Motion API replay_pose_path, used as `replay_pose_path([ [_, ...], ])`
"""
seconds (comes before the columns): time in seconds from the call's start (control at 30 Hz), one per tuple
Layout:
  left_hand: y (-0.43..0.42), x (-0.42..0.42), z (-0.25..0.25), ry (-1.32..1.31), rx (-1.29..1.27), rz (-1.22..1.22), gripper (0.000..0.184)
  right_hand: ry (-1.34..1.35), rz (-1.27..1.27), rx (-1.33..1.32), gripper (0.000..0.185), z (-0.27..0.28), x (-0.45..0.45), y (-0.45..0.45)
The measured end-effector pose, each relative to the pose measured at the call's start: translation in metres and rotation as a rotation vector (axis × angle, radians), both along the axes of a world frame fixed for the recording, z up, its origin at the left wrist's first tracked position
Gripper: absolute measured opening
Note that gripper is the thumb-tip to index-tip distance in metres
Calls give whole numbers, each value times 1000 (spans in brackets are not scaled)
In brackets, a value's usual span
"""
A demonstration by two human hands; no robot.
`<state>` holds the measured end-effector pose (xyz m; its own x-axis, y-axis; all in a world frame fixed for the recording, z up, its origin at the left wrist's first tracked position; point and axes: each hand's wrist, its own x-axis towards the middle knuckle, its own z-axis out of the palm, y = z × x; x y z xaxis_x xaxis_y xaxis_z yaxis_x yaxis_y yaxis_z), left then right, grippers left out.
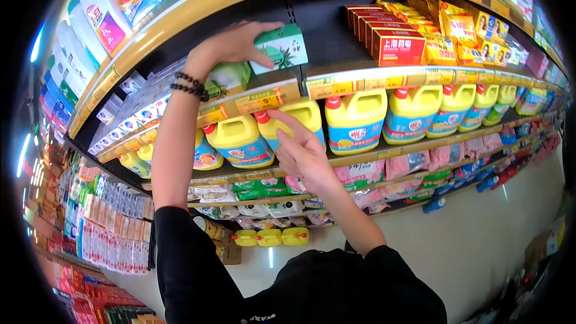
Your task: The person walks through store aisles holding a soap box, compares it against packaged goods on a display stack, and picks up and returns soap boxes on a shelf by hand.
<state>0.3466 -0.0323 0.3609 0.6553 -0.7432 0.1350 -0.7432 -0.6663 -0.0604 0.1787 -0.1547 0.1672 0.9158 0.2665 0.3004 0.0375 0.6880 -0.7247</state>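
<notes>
My left hand (pixel 239 43), a dark bead bracelet on its wrist, is closed around a green-and-white box (pixel 281 50) printed with leaves, at the middle shelf's front. The thumb lies across the box's face, and the fingers reach over its top and back. Just below that hand sits a green pack (pixel 230 78), partly covered by the wrist. My right hand (pixel 302 155) is lower, its index finger stretched up and the other fingers loosely bent, with nothing in it. It hangs in front of a yellow jug (pixel 300 117) with a red cap, hiding part of it; contact cannot be made out.
Red boxes (pixel 401 47) and yellow packets (pixel 459 27) stand right on the same shelf. Small white boxes (pixel 135 114) line its left. A price-label rail (pixel 360 82) edges the shelf. More yellow jugs (pixel 357 121) stand underneath, with several on the floor (pixel 270 238).
</notes>
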Motion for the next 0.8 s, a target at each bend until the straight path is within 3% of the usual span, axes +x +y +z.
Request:
replay_pose_path([
  [0.17,0,-14,7,93,8,34,89,38,100,164,45,12,25,-21],
  [0.3,6,-30,9,295,-148,-43,83,-3,128,226,47,15,39,-21],
  [0.43,3,-60,15,240,-54,74,83,1,102,217,44,19,48,-13],
  [0.57,11,-83,-9,-238,-57,24,54,-34,31,132,42,22,54,6],
  [0.63,17,-94,-27,-537,-226,-138,41,13,0,124,40,28,53,13],
  [0.7,22,-121,-29,-641,-273,-143,43,-115,58,191,39,24,50,15],
  [0.77,33,-160,-43,-699,-350,-121,44,-140,-63,254,38,17,33,22],
  [0.8,35,-181,-55,-700,-394,-94,45,-127,-130,156,38,-14,35,18],
])
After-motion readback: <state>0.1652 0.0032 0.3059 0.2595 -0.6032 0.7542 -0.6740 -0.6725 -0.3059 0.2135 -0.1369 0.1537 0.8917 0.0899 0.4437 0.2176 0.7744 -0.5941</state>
